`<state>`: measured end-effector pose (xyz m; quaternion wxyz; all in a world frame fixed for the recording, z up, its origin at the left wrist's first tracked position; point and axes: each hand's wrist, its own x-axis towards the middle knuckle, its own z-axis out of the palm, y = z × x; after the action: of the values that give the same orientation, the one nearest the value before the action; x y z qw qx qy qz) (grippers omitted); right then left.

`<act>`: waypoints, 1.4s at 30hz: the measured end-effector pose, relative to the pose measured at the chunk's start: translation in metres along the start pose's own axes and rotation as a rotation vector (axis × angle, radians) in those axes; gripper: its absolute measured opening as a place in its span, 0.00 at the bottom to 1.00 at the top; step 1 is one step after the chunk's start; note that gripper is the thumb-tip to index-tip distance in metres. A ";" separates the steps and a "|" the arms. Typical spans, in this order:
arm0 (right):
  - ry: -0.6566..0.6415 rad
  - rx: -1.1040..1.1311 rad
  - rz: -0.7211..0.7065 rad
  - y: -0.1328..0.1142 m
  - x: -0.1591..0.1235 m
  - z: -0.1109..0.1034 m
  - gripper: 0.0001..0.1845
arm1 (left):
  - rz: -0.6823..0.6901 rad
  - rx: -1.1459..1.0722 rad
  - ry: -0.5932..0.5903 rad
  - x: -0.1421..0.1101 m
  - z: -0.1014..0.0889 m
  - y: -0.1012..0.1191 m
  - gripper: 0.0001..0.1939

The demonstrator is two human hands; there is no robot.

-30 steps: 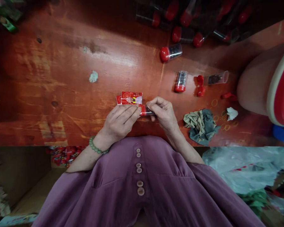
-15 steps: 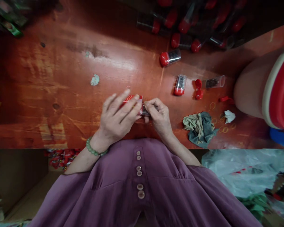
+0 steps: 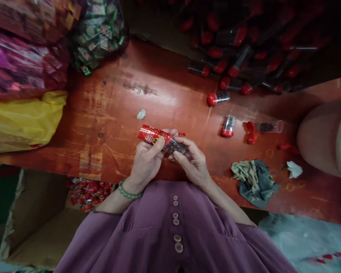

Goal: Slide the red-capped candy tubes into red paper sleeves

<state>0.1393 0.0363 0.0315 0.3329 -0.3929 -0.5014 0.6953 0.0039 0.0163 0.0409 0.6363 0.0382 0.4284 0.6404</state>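
Above the near edge of a red-brown wooden table (image 3: pixel 108 113), my two hands meet on one small clear tube (image 3: pixel 174 146) filled with dark beads. My left hand (image 3: pixel 146 161), with a green bead bracelet at the wrist, pinches the red printed label (image 3: pixel 153 134) wrapped around the tube's left end. My right hand (image 3: pixel 193 161) is closed around the tube's right end. A small red piece (image 3: pixel 182 134) lies on the table just behind my fingers.
Red-capped tubes (image 3: pixel 218 98) lie loose behind my hands, with a dark heap of them further back. An open tube and loose caps (image 3: pixel 250 132) lie to the right. A crumpled cloth (image 3: pixel 254 182), bags of packets (image 3: pixel 22 68), a round container (image 3: pixel 324 144) and a box of red packets (image 3: pixel 88 191) surround.
The flat red label is now rolled around the tube's left end. Both hands have lifted and tilted the tube. My head has tipped up, showing more bags at the back left.
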 end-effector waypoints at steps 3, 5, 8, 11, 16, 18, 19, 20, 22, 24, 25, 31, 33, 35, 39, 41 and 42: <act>0.007 -0.006 -0.039 0.005 0.003 -0.003 0.16 | 0.018 0.016 0.008 0.002 -0.002 0.000 0.13; 0.013 -0.029 -0.058 0.008 0.005 -0.006 0.16 | 0.029 0.063 0.012 0.004 -0.003 -0.001 0.13; -0.001 -0.045 -0.071 0.009 0.006 -0.007 0.16 | 0.012 0.121 -0.003 0.007 -0.004 -0.002 0.12; -0.001 -0.005 -0.034 0.008 0.006 -0.005 0.19 | -0.009 0.121 -0.017 0.009 -0.004 -0.001 0.15; 0.033 -0.018 -0.029 0.005 0.008 -0.005 0.23 | -0.048 0.145 -0.016 0.005 -0.004 -0.006 0.14; 0.051 -0.026 -0.045 0.005 0.010 -0.005 0.20 | -0.056 0.153 -0.036 0.002 -0.005 -0.008 0.13; 0.058 -0.013 -0.048 0.006 0.011 -0.005 0.19 | -0.057 0.151 -0.048 0.001 -0.006 -0.009 0.13; 0.059 0.007 -0.045 0.006 0.012 -0.004 0.18 | -0.059 0.149 -0.058 0.001 -0.007 -0.009 0.13; 0.050 0.054 -0.021 0.007 0.014 -0.003 0.20 | -0.049 0.137 -0.057 -0.001 -0.008 -0.008 0.16; 0.036 0.077 0.007 0.009 0.015 -0.001 0.21 | -0.011 0.110 -0.028 -0.002 -0.009 -0.007 0.19; 0.032 0.080 0.019 0.010 0.016 0.000 0.22 | 0.010 0.094 -0.007 -0.003 -0.010 -0.007 0.19; 0.089 0.006 -0.077 0.017 0.017 -0.003 0.21 | -0.022 0.080 0.035 -0.008 -0.007 -0.010 0.15; 0.111 -0.031 -0.146 0.020 0.017 -0.004 0.20 | -0.043 0.103 0.034 -0.009 -0.008 -0.012 0.16; 0.125 -0.085 -0.180 0.022 0.017 -0.004 0.21 | -0.037 0.126 0.036 -0.010 -0.010 -0.014 0.15; 0.159 -0.142 -0.166 0.028 0.016 -0.002 0.22 | 0.000 0.180 0.028 -0.012 -0.015 -0.018 0.13; 0.163 -0.147 -0.186 0.030 0.015 0.001 0.21 | 0.009 0.194 0.026 -0.013 -0.018 -0.019 0.12; 0.161 -0.151 -0.214 0.031 0.014 0.002 0.20 | 0.013 0.198 0.028 -0.014 -0.019 -0.019 0.12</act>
<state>0.1287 0.0393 -0.0006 0.4138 -0.4154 -0.5629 0.5826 0.0100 -0.0082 0.0250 0.6194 0.0947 0.4980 0.5994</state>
